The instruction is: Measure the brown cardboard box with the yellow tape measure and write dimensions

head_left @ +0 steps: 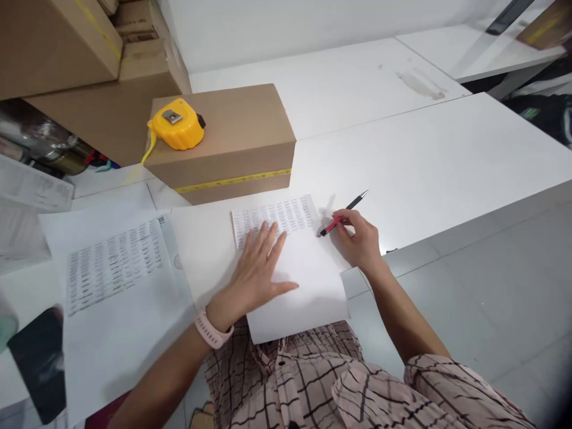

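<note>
My left hand [257, 271] lies flat, fingers spread, on a white sheet of paper [308, 286] with printed rows along its top edge. My right hand [357, 238] grips a red and black pen [342, 213], its tip touching the sheet's upper right corner. The sheet rests on the white table [424, 161] and hangs over its near edge above my lap.
A brown cardboard box [232, 140] with a yellow tape measure [176, 124] on top stands just behind the sheet. Larger boxes [67, 59] are stacked at the back left. More printed sheets [111, 268] lie to the left, next to a dark phone [38, 357].
</note>
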### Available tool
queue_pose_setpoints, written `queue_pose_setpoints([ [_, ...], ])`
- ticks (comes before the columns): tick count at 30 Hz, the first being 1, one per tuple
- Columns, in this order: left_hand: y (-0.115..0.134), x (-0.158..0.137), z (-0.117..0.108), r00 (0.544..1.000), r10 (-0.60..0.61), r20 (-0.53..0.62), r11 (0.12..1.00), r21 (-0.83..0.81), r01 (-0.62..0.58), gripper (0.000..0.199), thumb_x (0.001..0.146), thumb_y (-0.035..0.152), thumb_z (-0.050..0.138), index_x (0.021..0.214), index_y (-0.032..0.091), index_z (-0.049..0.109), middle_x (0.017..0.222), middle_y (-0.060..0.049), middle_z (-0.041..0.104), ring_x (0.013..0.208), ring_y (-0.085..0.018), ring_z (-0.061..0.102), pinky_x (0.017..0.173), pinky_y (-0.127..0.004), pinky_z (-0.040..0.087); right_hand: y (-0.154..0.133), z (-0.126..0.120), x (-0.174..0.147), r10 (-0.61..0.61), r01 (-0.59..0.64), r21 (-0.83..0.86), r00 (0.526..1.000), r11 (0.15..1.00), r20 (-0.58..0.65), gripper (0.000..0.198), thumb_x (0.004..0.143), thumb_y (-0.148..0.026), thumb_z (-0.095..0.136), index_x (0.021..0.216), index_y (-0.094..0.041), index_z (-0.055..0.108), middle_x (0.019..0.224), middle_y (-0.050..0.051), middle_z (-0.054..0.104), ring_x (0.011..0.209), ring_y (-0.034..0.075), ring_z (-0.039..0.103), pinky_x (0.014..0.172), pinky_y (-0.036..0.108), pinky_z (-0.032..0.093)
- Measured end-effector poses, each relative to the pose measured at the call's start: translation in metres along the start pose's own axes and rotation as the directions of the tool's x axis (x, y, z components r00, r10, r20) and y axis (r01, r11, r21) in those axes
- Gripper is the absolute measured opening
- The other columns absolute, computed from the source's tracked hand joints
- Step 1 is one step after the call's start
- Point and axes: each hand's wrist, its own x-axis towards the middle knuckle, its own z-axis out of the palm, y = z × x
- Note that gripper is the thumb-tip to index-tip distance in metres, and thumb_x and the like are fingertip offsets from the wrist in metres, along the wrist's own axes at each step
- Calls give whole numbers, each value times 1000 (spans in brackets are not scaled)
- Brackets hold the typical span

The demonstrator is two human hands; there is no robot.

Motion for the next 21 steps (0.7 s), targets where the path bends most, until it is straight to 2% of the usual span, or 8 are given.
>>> queue_pose_setpoints([
  [2,14,-11,23,996,-55,65,998,2,55,104,87,74,58,160,10,21,167,-26,23,157,-43,10,124,-66,12,-2,-1,0,35,-38,-23,992,999,-124,14,91,-37,61,95,-24,60,90,5,72,77,21,69,71,36,54],
  [5,26,-15,36,986,-162,30,986,37,160,103,88,72,58,161,11,18,168,-26,18,157,-43,5,123,-68,8,-15,-6,3,163,-142,103,957,984,-241,30,90,-55,63,89,-26,55,74,1,65,66,19,63,68,36,52],
  [7,32,-13,36,979,-203,2,978,43,203,103,88,70,59,161,10,17,168,-27,16,157,-44,4,122,-70,7,-27,-7,7,254,-207,323,961,923,-109,40,96,-64,47,100,-25,58,70,1,65,65,19,63,70,37,53],
  [9,37,-10,34,975,-223,0,974,36,222,103,88,69,61,161,10,18,168,-27,18,157,-46,5,121,-72,6,-40,-3,14,241,-305,543,952,782,188,59,98,-71,31,118,-23,59,80,5,71,75,20,68,75,39,55],
  [12,46,-5,31,969,-246,14,969,16,246,101,86,64,67,161,12,22,169,-22,20,156,-49,3,119,-75,4,-51,15,24,131,-477,644,851,598,508,64,95,-73,39,122,-20,63,101,11,74,91,20,69,82,38,56],
  [14,51,-2,28,972,-233,31,973,5,233,100,85,61,70,160,12,26,170,-19,19,156,-48,2,121,-73,5,-53,30,29,143,-523,621,819,585,555,48,89,-65,61,102,-19,68,89,6,72,80,16,65,76,34,53],
  [17,58,3,28,982,-179,61,984,-6,179,98,84,61,71,157,10,30,169,-21,21,157,-45,7,123,-70,4,-51,46,35,170,-475,587,850,656,498,38,83,-54,74,76,-20,61,65,-4,57,60,10,49,61,28,44],
  [21,58,7,35,982,-183,48,983,-7,184,90,88,59,66,158,15,30,168,-20,24,156,-43,14,121,-75,-1,-49,50,39,140,-422,583,874,694,465,34,79,-47,79,84,-20,60,74,-2,61,65,11,50,62,28,42],
])
